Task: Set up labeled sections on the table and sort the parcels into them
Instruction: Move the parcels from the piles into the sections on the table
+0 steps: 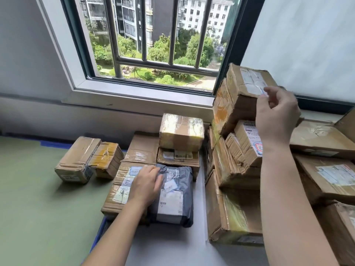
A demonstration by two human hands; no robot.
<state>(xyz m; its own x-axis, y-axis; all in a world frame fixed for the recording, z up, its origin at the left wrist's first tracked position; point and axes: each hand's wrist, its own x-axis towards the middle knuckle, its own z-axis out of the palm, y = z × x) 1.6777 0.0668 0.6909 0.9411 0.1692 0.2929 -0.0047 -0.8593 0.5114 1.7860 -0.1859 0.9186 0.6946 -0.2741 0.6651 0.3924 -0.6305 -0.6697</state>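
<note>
My left hand [145, 184] lies on a grey plastic mailer bag [173, 200], fingers curled at its upper left corner. The bag rests on flat cardboard parcels [119, 187] in the middle of the table. My right hand [276, 116] is raised at the top of a tall stack of cardboard boxes, fingers gripping the near edge of the topmost tilted box [244, 89] by its white label. Below it sits a labeled small box [247, 143] and a large taped box [232, 210].
Two small taped boxes [77, 160] stand on the green table surface [38, 198] at the left, bordered by blue tape [55, 144]. A taped box [181, 132] tops the middle pile. More cardboard boxes [324, 175] crowd the right. A barred window [153, 45] is behind.
</note>
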